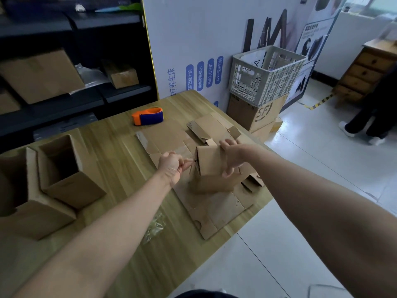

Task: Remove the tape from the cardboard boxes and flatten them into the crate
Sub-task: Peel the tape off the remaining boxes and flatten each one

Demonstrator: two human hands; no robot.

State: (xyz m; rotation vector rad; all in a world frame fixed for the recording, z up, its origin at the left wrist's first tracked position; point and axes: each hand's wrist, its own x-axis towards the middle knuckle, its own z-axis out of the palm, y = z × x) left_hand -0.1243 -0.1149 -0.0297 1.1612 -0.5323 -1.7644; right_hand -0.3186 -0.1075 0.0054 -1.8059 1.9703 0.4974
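Cardboard box (211, 166) gripped from above by your right hand (231, 157); your left hand (171, 165) pinches the tape (190, 162) at its edge. Pull low and steadily.

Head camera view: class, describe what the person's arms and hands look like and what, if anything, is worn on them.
The left forearm and right forearm are bare, with no sleeves in view. The left hand and right hand wear no gloves; no watch, bracelet or ring is visible.
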